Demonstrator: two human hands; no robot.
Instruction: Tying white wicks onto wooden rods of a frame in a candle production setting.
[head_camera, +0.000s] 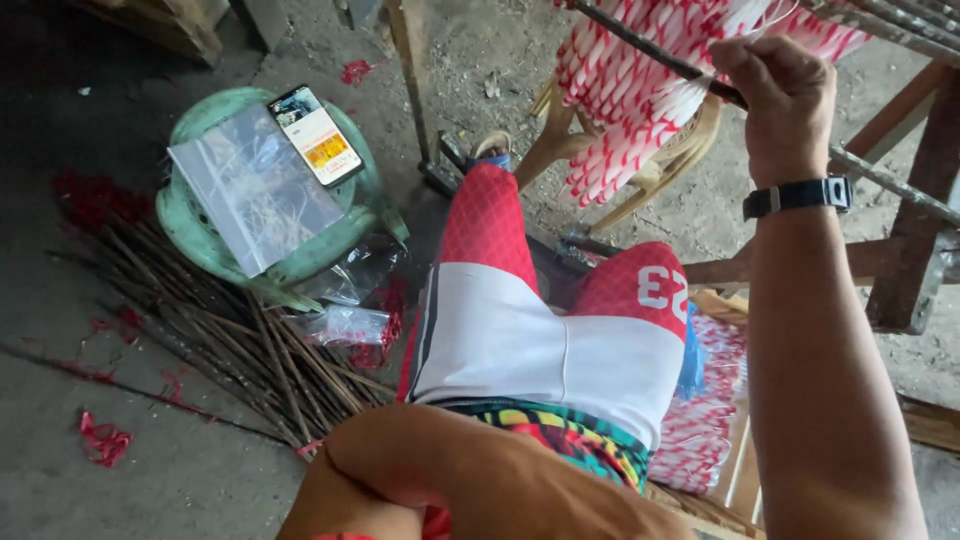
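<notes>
Concrete floor (150, 470): grey, rough, dusty, strewn with red scraps; open ground lies at lower left, beyond the sticks.

My shorts (560, 330): red mesh-patterned cloth with a broad white band, filling the middle of the view.

Wooden frame (915, 240): weathered square timbers at the right, close beside my right forearm, leaving little room on that side.

Red-and-white tassel bundle (625, 110): many thin striped strips, soft and limp, hanging from the rod above a tan plastic chair (650, 170).

Green plastic stool (200, 225): round, moulded, upper left, well apart from both hands. A clear plastic sheet (255, 185) lies flat on it, with a phone (316, 135) at its far edge, screen lit.

Stick pile (230, 340): thin, dark, straight sticks, fanned across the floor beside the stool.

Metal rod (650, 50): dark, thin, slanting across the top.

My right hand (785, 100): raised, grip clamped around the rod just beside the tassels; black watch (798, 195) on the wrist.

My left hand (330, 500): at the bottom edge, largely hidden behind my arm; I cannot tell whether its grip is apart or together.
</notes>
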